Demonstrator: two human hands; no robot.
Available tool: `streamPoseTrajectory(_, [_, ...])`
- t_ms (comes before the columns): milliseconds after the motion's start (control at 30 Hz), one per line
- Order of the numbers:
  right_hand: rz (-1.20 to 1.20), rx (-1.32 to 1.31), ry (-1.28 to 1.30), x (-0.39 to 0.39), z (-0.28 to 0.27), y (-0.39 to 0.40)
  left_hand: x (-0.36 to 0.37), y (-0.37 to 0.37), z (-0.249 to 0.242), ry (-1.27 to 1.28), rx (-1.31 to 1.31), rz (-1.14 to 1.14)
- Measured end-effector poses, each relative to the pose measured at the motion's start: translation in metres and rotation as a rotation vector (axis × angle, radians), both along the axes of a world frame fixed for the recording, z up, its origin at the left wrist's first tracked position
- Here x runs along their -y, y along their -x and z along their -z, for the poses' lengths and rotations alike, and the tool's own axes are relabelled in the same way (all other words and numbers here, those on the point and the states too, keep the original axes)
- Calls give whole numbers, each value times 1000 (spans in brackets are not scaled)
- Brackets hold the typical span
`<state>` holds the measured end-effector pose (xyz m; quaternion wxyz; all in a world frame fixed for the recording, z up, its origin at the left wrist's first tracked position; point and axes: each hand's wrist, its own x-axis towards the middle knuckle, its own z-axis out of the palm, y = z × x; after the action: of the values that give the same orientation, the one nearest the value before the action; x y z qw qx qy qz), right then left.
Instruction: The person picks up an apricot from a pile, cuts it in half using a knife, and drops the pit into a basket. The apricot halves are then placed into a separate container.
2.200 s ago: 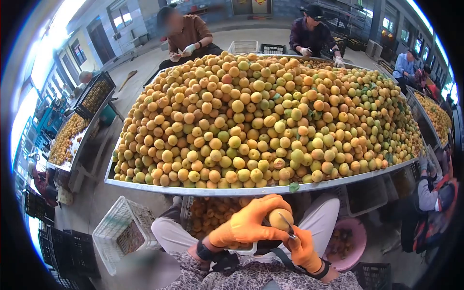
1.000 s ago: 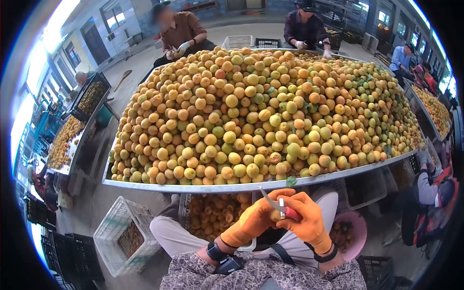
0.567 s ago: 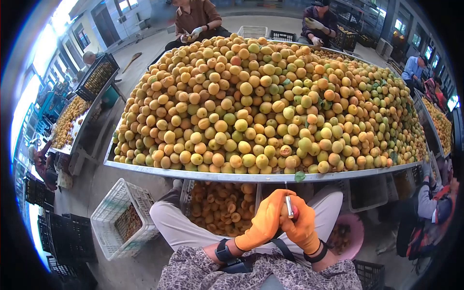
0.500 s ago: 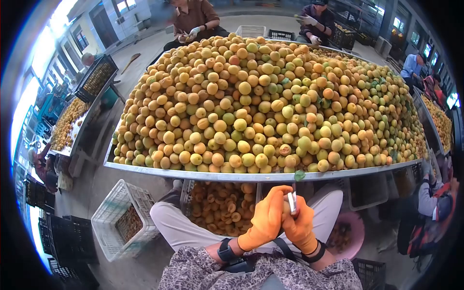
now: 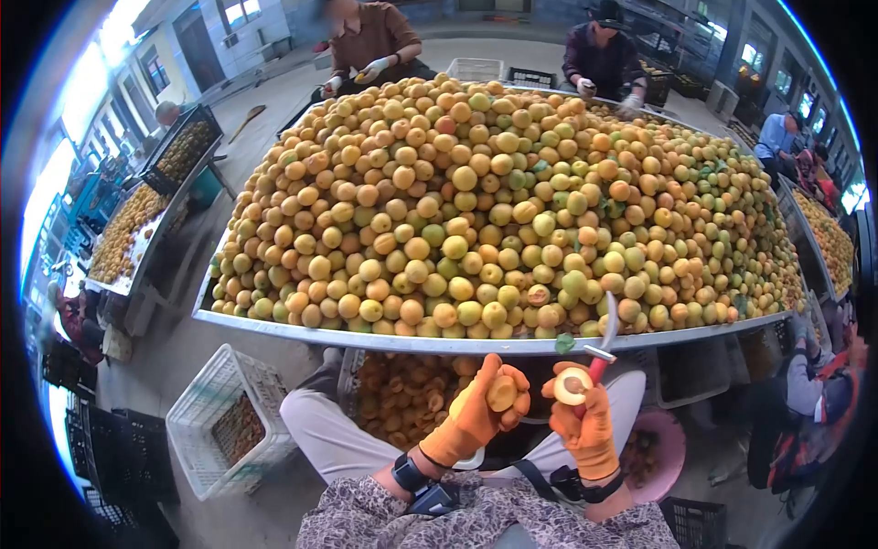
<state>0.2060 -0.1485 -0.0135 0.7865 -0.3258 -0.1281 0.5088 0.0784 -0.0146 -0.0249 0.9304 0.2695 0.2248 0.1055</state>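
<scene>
Your left fingers (image 5: 522, 401) grip one freshly cut yellow-orange fruit half (image 5: 500, 394), your right fingers (image 5: 600, 405) a stone-bearing half (image 5: 572, 386) and red-handled curved knife (image 5: 597, 369) needing clearance.

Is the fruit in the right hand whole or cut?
Cut: the fruit in the right hand shows a flat, pale face with a brown centre.

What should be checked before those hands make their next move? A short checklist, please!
1. Left hand has its fruit piece: ok, in the fingers.
2. Right hand has both the cut half and the knife: ok.
3. Blade away from the left hand: ok, it points up towards the heap.
4. Gloves on both hands: ok, orange ones.
5. Stone out of the cut half: cannot tell; its centre is brown.
</scene>
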Motion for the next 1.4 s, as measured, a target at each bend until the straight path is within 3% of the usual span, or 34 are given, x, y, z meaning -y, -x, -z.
streamPoseTrajectory(133, [42,28,28,1,1,-3,-20,32,17,135,-105,9])
streamPoseTrajectory(267, [33,101,70,-1,0,2,-31,64,27,-385,-393,-156])
streamPoseTrajectory(333, [28,168,102,0,3,2,-39,77,29,-767,-476,-241])
streamPoseTrajectory(400, [22,186,110,-4,-5,6,-59,84,36,-1909,-789,-207])
streamPoseTrajectory(433, [4,180,157,-4,-6,6,-55,82,29,-2072,-802,-318])
streamPoseTrajectory(467, [-20,172,206,-5,-7,6,-48,78,21,-1938,-790,-307])
streamPoseTrajectory(533, [12,235,278,-8,-12,10,-38,61,9,-1713,-477,-223])
streamPoseTrajectory(600, [-3,222,230,-4,-2,4,-21,37,-9,-895,-288,54])
streamPoseTrajectory(667, [30,217,308,-6,-1,2,-9,9,-10,-538,-168,180])
streamPoseTrajectory(733, [73,208,394,-3,5,-4,3,-18,-5,-361,-101,238])
streamPoseTrajectory(1000, [124,474,394,12,43,-20,11,-63,15,-244,-180,336])
streamPoseTrajectory(1133, [122,598,484,14,38,-25,14,-64,37,-29,28,287])
streamPoseTrajectory(1300, [66,951,538,18,29,-22,16,-73,40,-195,-127,351])
streamPoseTrajectory(1400, [108,1106,501,27,65,-33,22,-78,59,-190,-189,332])
